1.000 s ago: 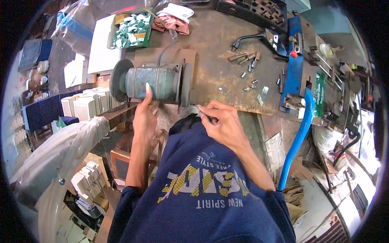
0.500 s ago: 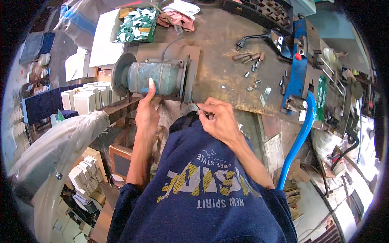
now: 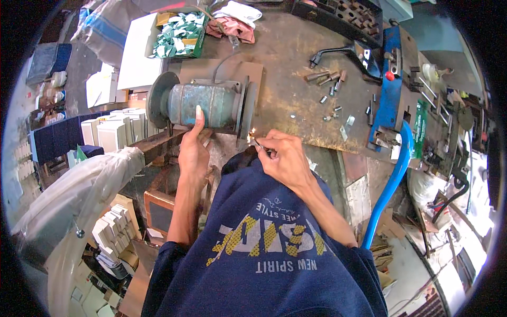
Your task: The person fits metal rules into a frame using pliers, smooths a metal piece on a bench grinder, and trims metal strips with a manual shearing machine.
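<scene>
A bench grinder (image 3: 203,105) with a worn green-grey motor housing and a disc at each end sits at the bench's near edge. My right hand (image 3: 283,153) pinches a small thin metal piece (image 3: 257,143) against the near rim of the right-hand grinding wheel (image 3: 246,113). Bright sparks (image 3: 251,134) fly at the contact. The piece is mostly covered by my fingers, and its exact kind does not show. My left hand (image 3: 194,150) rests at the front of the motor, thumb stretched up along the housing. Its other fingers are largely out of sight.
On the workbench (image 3: 285,63) lie several small metal cylinders (image 3: 330,79). A blue clamp-like fixture (image 3: 391,79) with a blue hose (image 3: 388,185) stands right. Behind the grinder are a box of green-white pieces (image 3: 179,37) and rags (image 3: 232,24). Plastic sheeting (image 3: 90,179) hangs left.
Sparks have appeared at the wheel's near edge, where the small metal piece in my right hand now meets it. My left hand keeps its place on the grinder.
</scene>
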{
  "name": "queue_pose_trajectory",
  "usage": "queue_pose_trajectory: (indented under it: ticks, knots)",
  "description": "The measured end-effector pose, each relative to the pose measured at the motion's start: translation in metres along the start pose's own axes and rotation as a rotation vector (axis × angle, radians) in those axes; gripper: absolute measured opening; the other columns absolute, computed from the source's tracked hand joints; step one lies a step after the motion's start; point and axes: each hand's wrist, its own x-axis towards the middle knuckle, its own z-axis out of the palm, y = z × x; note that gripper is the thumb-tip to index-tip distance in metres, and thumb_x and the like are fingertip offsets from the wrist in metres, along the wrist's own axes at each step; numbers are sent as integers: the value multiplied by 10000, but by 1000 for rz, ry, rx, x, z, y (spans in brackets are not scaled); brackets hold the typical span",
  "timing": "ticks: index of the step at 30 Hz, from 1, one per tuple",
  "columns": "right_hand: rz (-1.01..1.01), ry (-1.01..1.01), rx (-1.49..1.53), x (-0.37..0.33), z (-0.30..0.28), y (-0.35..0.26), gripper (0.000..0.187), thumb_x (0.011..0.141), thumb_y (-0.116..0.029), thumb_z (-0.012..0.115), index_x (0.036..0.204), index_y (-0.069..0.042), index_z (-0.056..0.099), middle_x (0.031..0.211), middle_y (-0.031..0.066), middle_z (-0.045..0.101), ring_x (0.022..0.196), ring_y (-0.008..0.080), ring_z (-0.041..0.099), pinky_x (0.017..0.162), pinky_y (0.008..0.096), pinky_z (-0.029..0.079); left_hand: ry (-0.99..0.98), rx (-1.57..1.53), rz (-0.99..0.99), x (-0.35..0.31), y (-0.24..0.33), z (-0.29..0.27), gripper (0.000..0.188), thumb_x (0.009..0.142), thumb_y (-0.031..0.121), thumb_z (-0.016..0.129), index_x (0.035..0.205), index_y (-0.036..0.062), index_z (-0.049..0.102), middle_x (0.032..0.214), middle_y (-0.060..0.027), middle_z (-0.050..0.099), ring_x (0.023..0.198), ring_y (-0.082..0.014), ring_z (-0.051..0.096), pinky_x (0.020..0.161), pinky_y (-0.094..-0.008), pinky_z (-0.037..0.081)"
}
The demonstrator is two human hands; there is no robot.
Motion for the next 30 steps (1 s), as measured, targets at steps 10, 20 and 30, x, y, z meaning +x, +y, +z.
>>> queue_pose_trajectory:
  ticks: [10, 20, 30]
  knots:
    - [58, 27, 61, 1, 1, -11, 162, 771, -5, 697, 924, 34, 734, 683, 123, 608, 521, 172, 545, 500, 303, 433, 3, 36, -14, 0, -1, -2, 875, 873, 595, 649, 1497, 67, 337, 1470, -116, 419, 1366, -300, 351, 1156, -459, 156]
    - [65, 129, -11, -7, -9, -17, 147, 776, -38, 748, 917, 4, 753, 643, 105, 608, 469, 144, 511, 473, 290, 406, 24, 51, 1, -6, 6, 4, 782, 890, 566, 643, 1480, 116, 394, 1443, -50, 472, 1316, -254, 411, 1121, -459, 185]
    - [55, 66, 6, -6, -7, -16, 136, 784, -48, 734, 905, 11, 745, 655, 108, 617, 492, 178, 539, 493, 314, 431, 21, 45, 8, 0, 1, -3, 770, 907, 561, 615, 1481, 99, 390, 1409, -77, 506, 1306, -255, 436, 1127, -460, 186]
